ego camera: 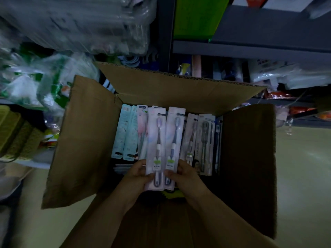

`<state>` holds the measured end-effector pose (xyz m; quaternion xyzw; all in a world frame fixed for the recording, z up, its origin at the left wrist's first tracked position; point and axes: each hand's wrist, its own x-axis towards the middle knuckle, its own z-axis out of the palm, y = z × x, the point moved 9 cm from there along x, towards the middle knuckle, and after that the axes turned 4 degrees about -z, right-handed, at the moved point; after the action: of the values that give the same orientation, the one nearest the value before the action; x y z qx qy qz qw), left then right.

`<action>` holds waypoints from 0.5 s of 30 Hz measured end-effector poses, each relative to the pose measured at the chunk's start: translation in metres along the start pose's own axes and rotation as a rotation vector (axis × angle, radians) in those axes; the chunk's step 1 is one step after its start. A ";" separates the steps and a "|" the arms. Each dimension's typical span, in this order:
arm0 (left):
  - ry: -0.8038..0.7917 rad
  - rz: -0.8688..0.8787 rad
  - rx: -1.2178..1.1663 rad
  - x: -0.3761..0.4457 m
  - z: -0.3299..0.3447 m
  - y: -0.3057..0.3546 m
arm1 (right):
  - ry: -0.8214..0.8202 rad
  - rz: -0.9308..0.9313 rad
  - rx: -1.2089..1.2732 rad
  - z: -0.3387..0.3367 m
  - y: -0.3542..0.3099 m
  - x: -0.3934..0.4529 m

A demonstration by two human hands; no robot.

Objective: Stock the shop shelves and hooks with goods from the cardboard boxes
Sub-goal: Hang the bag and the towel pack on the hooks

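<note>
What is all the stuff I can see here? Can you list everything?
cardboard box: one, brown, flaps open, middle, on the floor
toothbrush packs: many, pink, teal and grey, standing in the box
held packs: two stacks, pale pink, at the box's near side
shelves: grey metal, top right
bagged goods: clear plastic, top left
floor: pale, right
left hand: one, holds the left stack's bottom
right hand: one, holds the right stack's bottom

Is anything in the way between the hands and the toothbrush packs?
No. The left hand already holds one toothbrush pack by its bottom end, and the right hand holds the pack beside it, above the open cardboard box. Nothing sits between.
</note>
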<state>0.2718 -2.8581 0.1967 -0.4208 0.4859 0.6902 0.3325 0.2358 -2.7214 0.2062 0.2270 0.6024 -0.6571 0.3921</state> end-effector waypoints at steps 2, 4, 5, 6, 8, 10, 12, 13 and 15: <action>0.008 0.015 0.042 -0.012 0.000 0.001 | -0.033 -0.019 -0.046 0.005 -0.003 -0.009; 0.010 0.010 0.052 -0.024 0.000 0.000 | -0.060 -0.047 -0.089 0.009 -0.003 -0.018; 0.003 0.013 0.048 -0.030 0.000 -0.001 | -0.064 -0.052 -0.105 0.010 -0.003 -0.022; -0.011 0.019 0.042 -0.037 0.002 -0.001 | -0.068 -0.049 -0.115 0.011 -0.002 -0.026; -0.036 0.031 0.021 -0.049 0.003 0.001 | -0.086 -0.035 -0.151 0.014 0.001 -0.033; -0.048 0.033 -0.004 -0.056 0.004 0.001 | -0.117 -0.025 -0.189 0.018 0.004 -0.038; -0.048 0.022 -0.039 -0.061 0.003 0.000 | -0.156 -0.018 -0.208 0.024 0.008 -0.043; -0.055 0.015 -0.058 -0.063 0.003 -0.001 | -0.177 -0.017 -0.231 0.029 0.008 -0.045; -0.057 0.006 -0.090 -0.065 0.000 -0.003 | -0.224 -0.013 -0.285 0.037 0.012 -0.048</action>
<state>0.3021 -2.8605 0.2537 -0.4140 0.4459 0.7240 0.3249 0.2801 -2.7457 0.2423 0.0905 0.6436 -0.5888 0.4805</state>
